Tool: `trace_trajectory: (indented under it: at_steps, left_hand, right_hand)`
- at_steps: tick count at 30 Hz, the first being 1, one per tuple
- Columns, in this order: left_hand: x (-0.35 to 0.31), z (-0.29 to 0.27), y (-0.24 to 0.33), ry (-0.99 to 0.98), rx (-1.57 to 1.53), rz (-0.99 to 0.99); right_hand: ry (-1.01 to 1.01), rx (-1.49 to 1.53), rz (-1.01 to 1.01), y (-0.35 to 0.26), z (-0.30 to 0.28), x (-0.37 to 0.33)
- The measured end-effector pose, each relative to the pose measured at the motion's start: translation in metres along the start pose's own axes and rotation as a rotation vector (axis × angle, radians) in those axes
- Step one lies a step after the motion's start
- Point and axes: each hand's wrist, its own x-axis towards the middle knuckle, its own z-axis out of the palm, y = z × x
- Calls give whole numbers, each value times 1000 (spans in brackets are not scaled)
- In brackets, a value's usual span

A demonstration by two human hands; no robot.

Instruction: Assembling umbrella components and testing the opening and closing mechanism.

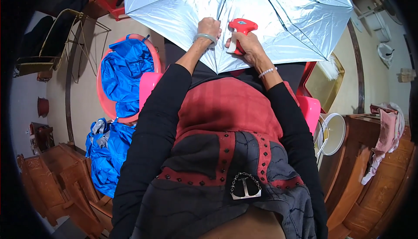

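Note:
An open umbrella (183,10) with a silver underside and dark thin ribs spreads in front of me, its near edge at my lap. My left hand (210,30) is closed around one of the umbrella's ribs near that edge. My fingers hide the exact spot they pinch. Just to the right, my right hand (250,46) grips a red-and-white pistol-shaped hand tool (242,24) over the silver cloth. The tool's top points up and away from me, apart from my left hand.
Left of me a pink basin (99,86) holds blue folded cloth (126,71); more blue cloth (111,152) lies below it. A gold tray (337,78) with white thin strips and a white bucket (334,134) stand right. Wooden furniture (65,186) and a metal-framed chair (65,34) surround me.

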Motion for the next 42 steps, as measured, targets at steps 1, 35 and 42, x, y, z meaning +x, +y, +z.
trace_trajectory:
  at_steps: [1, 35, 42]
  left_hand:
    - [1, 0, -2, 2, 0, 0]
    - [-7, -2, 4, -281, -192, -38]
    - [-6, 0, 4, -258, -192, -52]
  right_hand:
    - [-2, 0, 0, 0, 0, 0]
    - [-272, 374, 152, -1, -23, -1]
    - [-243, 377, 147, 2, -26, 3]
